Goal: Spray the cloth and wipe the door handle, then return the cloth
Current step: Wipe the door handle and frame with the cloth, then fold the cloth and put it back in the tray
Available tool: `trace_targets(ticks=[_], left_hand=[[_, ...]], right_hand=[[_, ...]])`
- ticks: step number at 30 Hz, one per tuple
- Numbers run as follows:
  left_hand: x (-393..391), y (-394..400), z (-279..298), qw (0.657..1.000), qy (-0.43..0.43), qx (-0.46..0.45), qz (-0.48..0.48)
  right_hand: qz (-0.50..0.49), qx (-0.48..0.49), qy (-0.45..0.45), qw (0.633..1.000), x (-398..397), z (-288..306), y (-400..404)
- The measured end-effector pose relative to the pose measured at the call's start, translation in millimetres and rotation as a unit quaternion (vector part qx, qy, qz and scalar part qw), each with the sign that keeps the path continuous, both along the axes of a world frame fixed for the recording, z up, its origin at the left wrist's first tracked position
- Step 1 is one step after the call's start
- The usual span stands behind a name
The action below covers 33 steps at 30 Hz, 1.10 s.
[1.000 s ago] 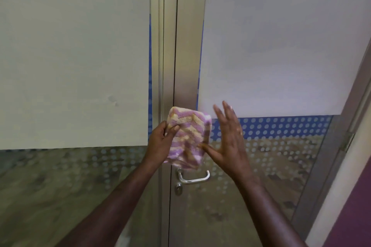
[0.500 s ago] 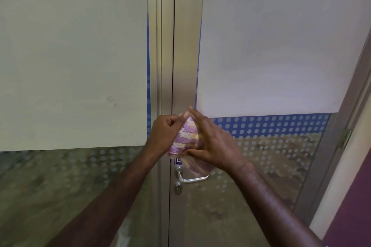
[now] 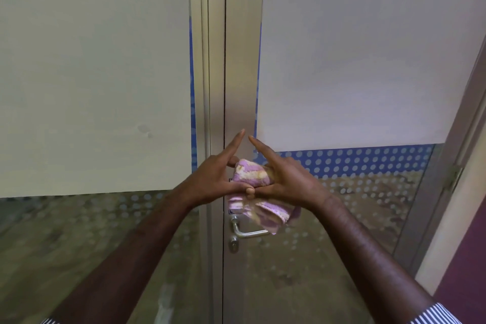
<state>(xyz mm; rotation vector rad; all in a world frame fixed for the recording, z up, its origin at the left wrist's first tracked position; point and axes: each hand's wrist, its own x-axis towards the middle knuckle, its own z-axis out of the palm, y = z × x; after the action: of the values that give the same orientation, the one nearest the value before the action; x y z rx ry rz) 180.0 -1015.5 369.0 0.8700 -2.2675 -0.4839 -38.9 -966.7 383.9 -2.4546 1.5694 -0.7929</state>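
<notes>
A pink, purple and cream striped cloth [image 3: 252, 175] is bunched between my two hands in front of the door, its lower part [image 3: 265, 212] drooping below them. My left hand [image 3: 219, 175] holds it from the left, index finger straight and pointing up. My right hand [image 3: 286, 179] holds it from the right, index finger also raised, thumb pressed over the fold. The silver lever door handle [image 3: 248, 231] sits just below the hanging cloth, apart from both hands. A keyhole [image 3: 233, 244] is beneath the handle.
The metal door stile [image 3: 243, 60] runs up the middle between frosted glass panels [image 3: 368, 47]. A blue dotted band [image 3: 368, 163] crosses the right panel. A door hinge and frame [image 3: 455, 173] stand at the right, next to a maroon wall [image 3: 468, 271].
The cloth went from spread flat in my left hand to folded and bunched between both hands. My right hand closed in on it, and both index fingers now point up.
</notes>
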Motion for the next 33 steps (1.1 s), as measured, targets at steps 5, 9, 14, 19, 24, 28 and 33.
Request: trace_targets(ticks=[5,9,14,19,24,28,33], left_hand=[[4,-2,-2,0.995,0.094,-0.01,0.018],[22,-2,-8,0.985,0.158,-0.028,0.055],[56,-3,-13,0.978,0.192,-0.015,0.079],[106,0,-15,0.959,0.266,0.008,0.093],[164,9,-26,0.926,0.355,0.059,0.11],[217,20,-29,0.922,0.352,0.07,0.144],[285,41,-14,0.934,0.298,0.044,0.191]], right_hand=[[0.041,0.071,-0.105,0.991,-4,-1,4],[0.067,0.139,-0.145,0.977,-3,-7,7],[0.106,0.134,-0.209,0.963,24,-9,-4],[0.136,0.087,-0.352,0.922,65,-1,-24],[0.152,0.053,-0.47,0.868,141,10,-44],[0.18,0.045,-0.469,0.864,208,18,-52],[0.227,0.042,-0.41,0.882,276,31,-59]])
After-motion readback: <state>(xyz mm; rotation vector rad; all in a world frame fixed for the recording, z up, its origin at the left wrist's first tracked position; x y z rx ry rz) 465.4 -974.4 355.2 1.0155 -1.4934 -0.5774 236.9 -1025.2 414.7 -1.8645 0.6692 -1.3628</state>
